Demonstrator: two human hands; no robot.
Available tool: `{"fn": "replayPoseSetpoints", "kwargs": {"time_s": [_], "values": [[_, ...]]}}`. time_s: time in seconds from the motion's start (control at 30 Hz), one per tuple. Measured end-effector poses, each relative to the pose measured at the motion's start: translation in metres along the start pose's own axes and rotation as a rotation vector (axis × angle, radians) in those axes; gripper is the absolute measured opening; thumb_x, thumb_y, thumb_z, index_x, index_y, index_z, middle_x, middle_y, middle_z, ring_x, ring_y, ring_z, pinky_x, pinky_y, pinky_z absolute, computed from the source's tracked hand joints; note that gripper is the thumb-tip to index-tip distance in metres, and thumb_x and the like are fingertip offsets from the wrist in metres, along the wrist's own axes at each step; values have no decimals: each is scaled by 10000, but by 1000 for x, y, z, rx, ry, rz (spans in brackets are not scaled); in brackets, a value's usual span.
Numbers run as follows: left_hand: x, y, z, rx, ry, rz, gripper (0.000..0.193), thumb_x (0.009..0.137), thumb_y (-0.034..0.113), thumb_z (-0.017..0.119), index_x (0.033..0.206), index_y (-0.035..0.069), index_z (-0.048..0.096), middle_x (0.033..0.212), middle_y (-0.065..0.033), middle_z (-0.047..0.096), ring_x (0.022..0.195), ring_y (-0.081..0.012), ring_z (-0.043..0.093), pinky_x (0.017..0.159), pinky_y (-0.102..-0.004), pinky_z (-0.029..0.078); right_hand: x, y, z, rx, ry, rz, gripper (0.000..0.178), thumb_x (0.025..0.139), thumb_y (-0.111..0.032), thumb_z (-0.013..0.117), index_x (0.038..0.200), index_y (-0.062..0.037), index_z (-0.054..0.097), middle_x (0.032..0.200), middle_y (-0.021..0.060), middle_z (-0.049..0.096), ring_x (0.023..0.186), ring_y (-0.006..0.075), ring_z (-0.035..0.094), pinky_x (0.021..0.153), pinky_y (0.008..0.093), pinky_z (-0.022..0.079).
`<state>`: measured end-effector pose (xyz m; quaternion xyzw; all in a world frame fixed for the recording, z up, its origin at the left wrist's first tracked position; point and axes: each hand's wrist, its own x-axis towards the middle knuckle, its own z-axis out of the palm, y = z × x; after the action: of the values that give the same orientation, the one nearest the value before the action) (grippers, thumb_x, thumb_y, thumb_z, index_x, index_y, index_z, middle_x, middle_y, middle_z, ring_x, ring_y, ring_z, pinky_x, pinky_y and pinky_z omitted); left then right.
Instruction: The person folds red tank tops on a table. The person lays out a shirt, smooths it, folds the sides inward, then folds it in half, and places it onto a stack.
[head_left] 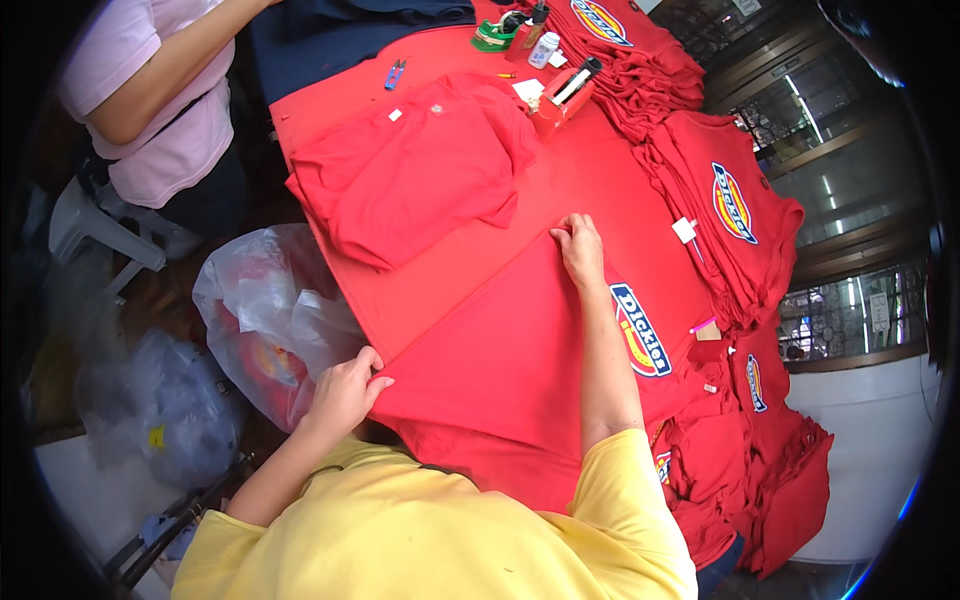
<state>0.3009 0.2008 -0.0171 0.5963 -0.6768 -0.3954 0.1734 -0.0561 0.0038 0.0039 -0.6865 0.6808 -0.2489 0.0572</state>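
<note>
A red T-shirt [490, 370] lies spread on the table in front of me, one straight edge running slantwise between my hands. My left hand [350, 390] pinches that edge at its near left end, by the table's side. Farther up and to the right, my right hand [580, 250] is closed on the other end, fingertips pressed together. Beyond the right forearm a blue, white and yellow printed logo [640, 330] shows on red cloth, partly covered by the arm. Another red garment [420, 170] lies loosely crumpled beyond my hands.
Stacks of red shirts [725, 205] line the table's right side. Blue thread snips [395, 74], a green tape dispenser [497, 32], a white bottle [543, 50] and a red tape dispenser [568, 98] sit farther back. Clear plastic bags [270, 300] stand at left, near another person [165, 110].
</note>
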Motion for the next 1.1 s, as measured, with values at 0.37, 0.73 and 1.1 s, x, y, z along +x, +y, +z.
{"fn": "replayPoseSetpoints", "kwargs": {"time_s": [0.37,0.73,1.1], "values": [[139,88,36,118,30,280,303,888,289,659,951,-6,640,896,-182,661,873,-375,639,767,-452,500,11,22,-11,281,-237,121,201,835,-142,641,943,27,653,1023,155,617,944,331,619,834,389,486],[235,106,37,-85,-361,97,306,834,228,742,783,-36,596,704,-145,603,662,-217,564,668,-379,463,-6,20,23,-50,218,181,207,867,-290,668,937,-110,592,948,93,559,889,292,621,709,448,509],[238,117,41,9,-335,47,336,798,228,788,735,-6,555,657,-70,563,611,-161,524,611,-330,453,-38,-1,18,-51,125,83,301,906,-159,594,1171,-19,570,1253,127,514,1223,313,488,1017,488,369]]}}
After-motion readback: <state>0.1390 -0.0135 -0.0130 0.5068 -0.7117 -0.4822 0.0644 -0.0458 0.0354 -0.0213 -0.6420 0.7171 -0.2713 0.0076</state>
